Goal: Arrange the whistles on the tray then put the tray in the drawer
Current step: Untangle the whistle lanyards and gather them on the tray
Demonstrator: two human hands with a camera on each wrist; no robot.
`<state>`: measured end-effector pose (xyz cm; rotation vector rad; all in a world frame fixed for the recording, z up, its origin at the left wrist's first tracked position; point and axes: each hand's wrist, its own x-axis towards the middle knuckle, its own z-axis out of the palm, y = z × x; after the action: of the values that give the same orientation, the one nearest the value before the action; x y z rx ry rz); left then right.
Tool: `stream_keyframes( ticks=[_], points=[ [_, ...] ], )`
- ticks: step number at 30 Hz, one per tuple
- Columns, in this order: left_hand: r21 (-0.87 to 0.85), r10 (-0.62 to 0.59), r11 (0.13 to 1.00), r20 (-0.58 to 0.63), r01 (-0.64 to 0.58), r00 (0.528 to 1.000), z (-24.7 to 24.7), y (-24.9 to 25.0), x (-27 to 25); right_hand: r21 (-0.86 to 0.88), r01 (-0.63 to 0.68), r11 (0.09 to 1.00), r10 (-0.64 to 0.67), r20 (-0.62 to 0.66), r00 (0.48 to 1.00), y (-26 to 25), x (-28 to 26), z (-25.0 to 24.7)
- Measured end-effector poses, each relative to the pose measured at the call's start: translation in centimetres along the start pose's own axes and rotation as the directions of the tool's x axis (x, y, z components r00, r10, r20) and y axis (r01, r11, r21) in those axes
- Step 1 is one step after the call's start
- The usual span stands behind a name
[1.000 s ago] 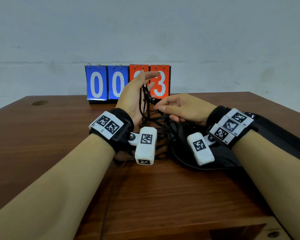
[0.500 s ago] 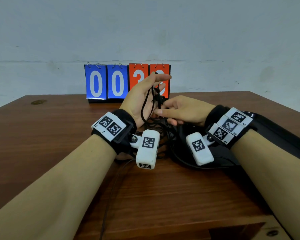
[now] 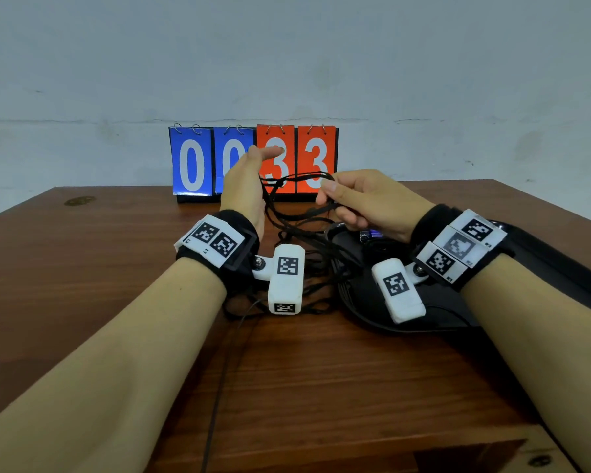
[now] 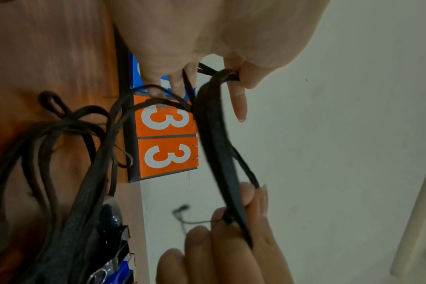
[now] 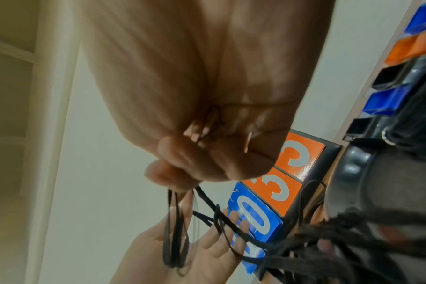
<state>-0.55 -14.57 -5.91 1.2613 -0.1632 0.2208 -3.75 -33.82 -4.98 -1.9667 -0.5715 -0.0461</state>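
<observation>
A tangle of black lanyard cords (image 3: 297,179) stretches between my two hands above the wooden table (image 3: 82,268). My left hand (image 3: 244,186) stands upright with straight fingers, and the cords (image 4: 216,134) hook through the gap between its thumb and forefinger. My right hand (image 3: 365,199) pinches a bundle of the cords (image 5: 175,221) between thumb and fingertips. The black tray (image 3: 365,312) lies under my right wrist. A blue and silver whistle (image 3: 369,235) shows on it; blue, orange and black whistles (image 5: 387,100) lie in a row along the tray (image 5: 353,173).
A flip scoreboard (image 3: 253,162) reading 0033 stands at the table's back edge against the wall. More cords lie loose on the wood below my left wrist (image 3: 287,302). A thin cable (image 3: 219,387) runs toward the front edge. A dark opening (image 3: 458,459) shows at the lower right.
My right hand has risen and pulled to the right, drawing the cords taut. My left hand has shifted left, clear of the orange digits.
</observation>
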Motion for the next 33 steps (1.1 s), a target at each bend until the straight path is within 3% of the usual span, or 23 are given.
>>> stream_keyframes(
  ticks=[8,12,22,27,30,33],
  points=[
    [-0.022,-0.136,0.990,0.048,0.138,0.989,0.2,0.0,-0.5,0.098,0.116,0.988,-0.103,-0.132,0.986,-0.3,0.1,0.1],
    [-0.057,-0.181,0.980,0.139,0.190,0.974,0.5,0.1,-1.0,0.083,0.090,0.992,-0.077,-0.149,0.986,0.1,0.3,0.1],
    [0.103,-0.217,0.976,0.326,0.194,0.920,1.1,0.0,-1.4,-0.033,-0.009,0.999,0.000,-0.265,0.964,0.3,0.5,-0.1],
    [0.137,-0.189,0.979,0.322,0.152,0.928,1.1,-0.2,-1.0,-0.068,-0.080,0.994,0.068,-0.157,0.985,0.2,0.3,0.0],
    [0.207,-0.179,0.972,0.322,0.115,0.930,1.3,-0.2,-1.2,-0.094,-0.048,0.994,0.042,-0.071,0.997,0.1,0.1,0.2],
    [0.306,-0.148,0.951,0.329,0.043,0.933,1.4,-0.4,-1.4,-0.117,-0.016,0.993,0.008,-0.072,0.997,-0.1,0.0,0.2]
  ],
)
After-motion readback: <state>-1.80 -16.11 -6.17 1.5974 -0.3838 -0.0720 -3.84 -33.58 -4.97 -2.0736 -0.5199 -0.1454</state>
